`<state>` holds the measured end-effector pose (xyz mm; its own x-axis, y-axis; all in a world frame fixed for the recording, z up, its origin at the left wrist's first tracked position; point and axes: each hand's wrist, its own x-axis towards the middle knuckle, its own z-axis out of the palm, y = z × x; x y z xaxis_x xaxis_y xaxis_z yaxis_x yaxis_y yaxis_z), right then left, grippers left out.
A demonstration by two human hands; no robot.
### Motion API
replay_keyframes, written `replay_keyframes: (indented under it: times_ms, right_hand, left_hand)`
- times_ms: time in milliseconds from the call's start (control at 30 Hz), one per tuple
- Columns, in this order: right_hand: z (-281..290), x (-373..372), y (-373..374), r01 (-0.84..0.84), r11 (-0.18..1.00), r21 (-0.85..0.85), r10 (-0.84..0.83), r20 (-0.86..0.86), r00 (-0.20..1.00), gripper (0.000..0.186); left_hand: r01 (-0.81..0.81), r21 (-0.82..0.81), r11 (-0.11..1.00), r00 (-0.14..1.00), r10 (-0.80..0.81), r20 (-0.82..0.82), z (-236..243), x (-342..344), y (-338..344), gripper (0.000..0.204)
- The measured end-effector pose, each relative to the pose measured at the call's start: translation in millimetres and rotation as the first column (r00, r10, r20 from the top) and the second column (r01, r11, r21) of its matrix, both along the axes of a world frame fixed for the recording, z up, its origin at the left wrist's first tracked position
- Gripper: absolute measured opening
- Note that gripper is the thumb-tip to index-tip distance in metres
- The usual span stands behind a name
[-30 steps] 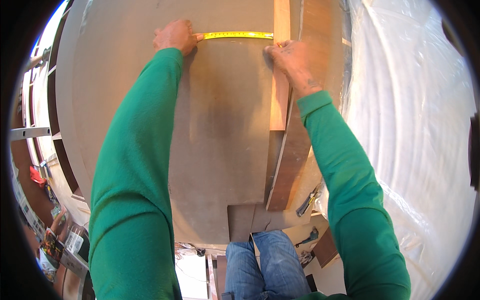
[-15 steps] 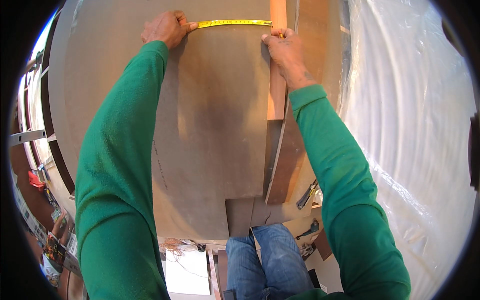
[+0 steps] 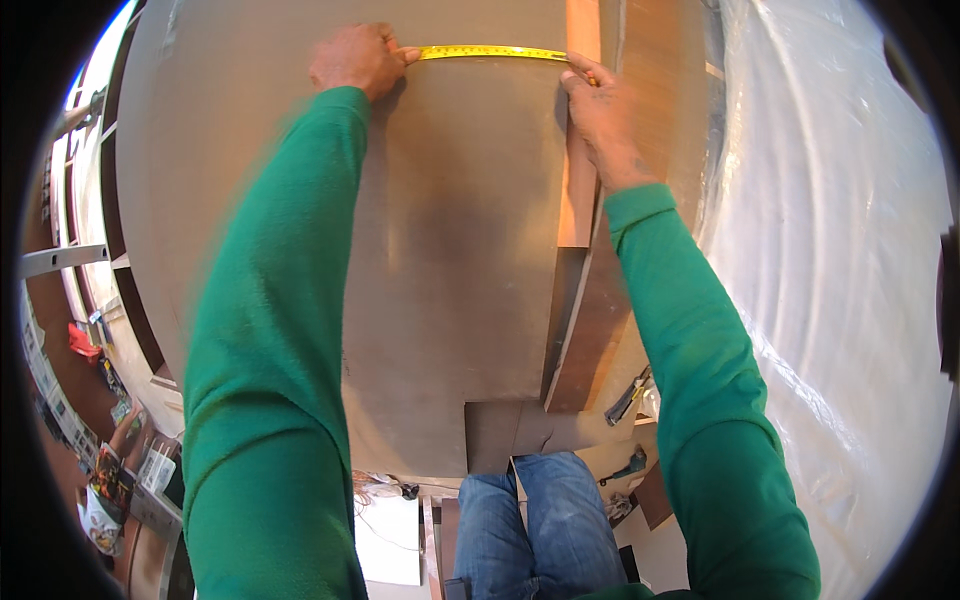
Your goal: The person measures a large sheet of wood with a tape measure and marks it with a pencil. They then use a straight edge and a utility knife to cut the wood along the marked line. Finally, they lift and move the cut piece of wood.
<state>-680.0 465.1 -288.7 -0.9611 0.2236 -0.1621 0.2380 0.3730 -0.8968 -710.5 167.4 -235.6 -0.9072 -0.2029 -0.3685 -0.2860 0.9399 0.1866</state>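
Note:
A yellow tape measure (image 3: 490,52) stretches flat across a large grey-brown board (image 3: 450,300), reaching a narrow light wood strip (image 3: 578,200). My left hand (image 3: 360,62) is closed on the tape's left end, thumb along the blade; whether the case is inside it is hidden. My right hand (image 3: 602,115) is closed at the tape's right end over the wood strip, with a small yellow thing between its fingers that is too small to name. A wider brown plank (image 3: 590,330) lies alongside the strip, to its right.
A utility knife (image 3: 625,398) lies near the board's lower right. Translucent plastic sheeting (image 3: 840,250) covers the right side. A dark power tool (image 3: 625,468) lies below, near my jeans-clad legs. Another person (image 3: 108,475) is at far lower left, beside shelving and a metal bar (image 3: 62,258).
Both hands and the tape moved up between one and half a second ago; since then they have shifted rightward in view, along with the board and strip. My grips look much the same.

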Motion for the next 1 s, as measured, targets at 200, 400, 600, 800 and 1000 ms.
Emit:
replay_keyframes:
  times_ms: [200, 400, 600, 800, 1000]
  right_hand:
    - [14, 1, -7, 0.011, 1.000, 0.000, -0.011, 0.068, 0.998, 0.034]
    - [11, -2, -4, 0.008, 0.999, 0.040, -0.011, 0.079, 0.997, 0.035]
    - [15, 1, -4, 0.040, 0.999, 0.010, -0.041, 0.104, 0.994, 0.035]
    - [18, 2, 1, 0.048, 0.993, 0.112, -0.058, 0.089, 0.994, 0.033]
    - [62, -16, 14, 0.189, 0.957, -0.222, -0.154, 0.164, 0.974, 0.044]
  left_hand:
    - [-0.068, -0.045, 0.997, 0.998, 0.067, -0.014, 2, 4, 8, 0.037]
    - [-0.057, -0.056, 0.997, 0.990, 0.049, -0.135, -1, 6, 10, 0.036]
    - [-0.099, -0.043, 0.994, 0.994, 0.097, -0.042, 10, 5, 17, 0.035]
    - [-0.089, -0.013, 0.996, 0.995, 0.089, -0.035, 13, 4, 17, 0.036]
    - [-0.093, -0.010, 0.996, 0.995, 0.092, -0.047, 5, 7, 13, 0.034]
